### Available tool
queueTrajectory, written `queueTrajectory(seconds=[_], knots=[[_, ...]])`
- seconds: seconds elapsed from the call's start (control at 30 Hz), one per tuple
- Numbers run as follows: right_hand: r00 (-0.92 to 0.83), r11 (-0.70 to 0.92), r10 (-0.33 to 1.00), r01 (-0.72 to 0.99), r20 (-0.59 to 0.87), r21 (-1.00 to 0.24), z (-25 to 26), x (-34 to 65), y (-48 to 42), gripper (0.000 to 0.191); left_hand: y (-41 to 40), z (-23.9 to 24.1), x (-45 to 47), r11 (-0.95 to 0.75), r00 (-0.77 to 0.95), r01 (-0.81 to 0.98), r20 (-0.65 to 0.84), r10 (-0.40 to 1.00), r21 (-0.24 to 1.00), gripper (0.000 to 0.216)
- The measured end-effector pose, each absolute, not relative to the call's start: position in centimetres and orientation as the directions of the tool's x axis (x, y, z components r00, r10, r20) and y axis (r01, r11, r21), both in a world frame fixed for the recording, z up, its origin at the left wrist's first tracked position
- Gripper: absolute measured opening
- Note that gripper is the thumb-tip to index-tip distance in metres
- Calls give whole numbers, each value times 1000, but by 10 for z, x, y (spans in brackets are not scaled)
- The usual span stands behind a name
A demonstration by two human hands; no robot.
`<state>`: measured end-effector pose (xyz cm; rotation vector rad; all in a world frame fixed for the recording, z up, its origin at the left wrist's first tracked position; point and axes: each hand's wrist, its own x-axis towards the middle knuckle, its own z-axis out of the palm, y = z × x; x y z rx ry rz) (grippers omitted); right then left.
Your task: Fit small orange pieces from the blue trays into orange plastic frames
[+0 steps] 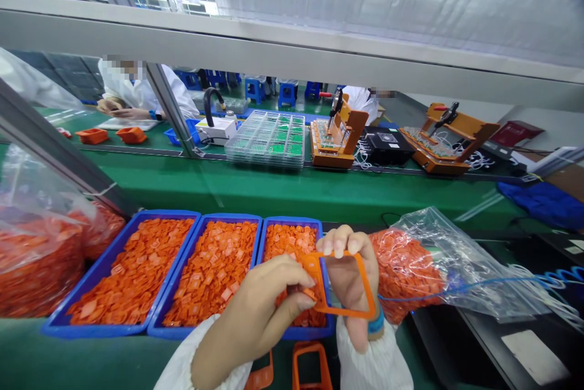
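Observation:
My right hand (pixel 351 268) holds up an orange plastic frame (pixel 367 285) with a large rectangular opening, fingers on its upper edge and the palm behind it. Beside the frame's left end, my left hand (pixel 258 295) is closed, thumb and forefinger pinching a small orange plastic part (pixel 311 294); the fingers mostly hide it. Beyond my hands stand blue trays full of small orange pieces: a left tray (pixel 57 316), a middle tray (pixel 157 322) and a right tray (pixel 314 335) partly covered by my hands. Another orange frame (pixel 312 348) lies on the green bench below.
Clear bags of orange pieces stand at left (pixel 39 268) and right (pixel 410 265). A blue coiled hose (pixel 502 280) crosses the right bag. Across the bench are stacked clear trays (pixel 269 140), an orange clamp fixture (pixel 335 140), another fixture (pixel 442 140) and a co-worker (pixel 146 92).

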<state>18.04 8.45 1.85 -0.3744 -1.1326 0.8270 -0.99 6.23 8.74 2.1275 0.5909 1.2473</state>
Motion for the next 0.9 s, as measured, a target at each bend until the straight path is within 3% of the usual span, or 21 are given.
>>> queueTrajectory(seconds=[0.27,0.6,0.67,0.77,0.83,0.9], knots=[[184,671,729,-387,660,-633,16,179,86,103,65,88,-12,-666,513,37,557,653,745,16],[201,703,695,-391,691,-593,22,177,82,98,60,73,-1,-524,422,-15,481,769,851,9],[226,716,687,-374,691,-589,23,176,81,100,58,66,2,-411,394,-78,406,824,909,9],[243,734,675,-322,697,-598,27,177,80,101,56,60,9,-91,478,-249,204,854,964,31],[237,754,654,-277,718,-596,30,179,80,101,56,59,13,130,581,-339,99,808,932,41],[203,774,631,-232,748,-590,32,181,78,97,58,60,15,238,640,-390,75,765,890,46]])
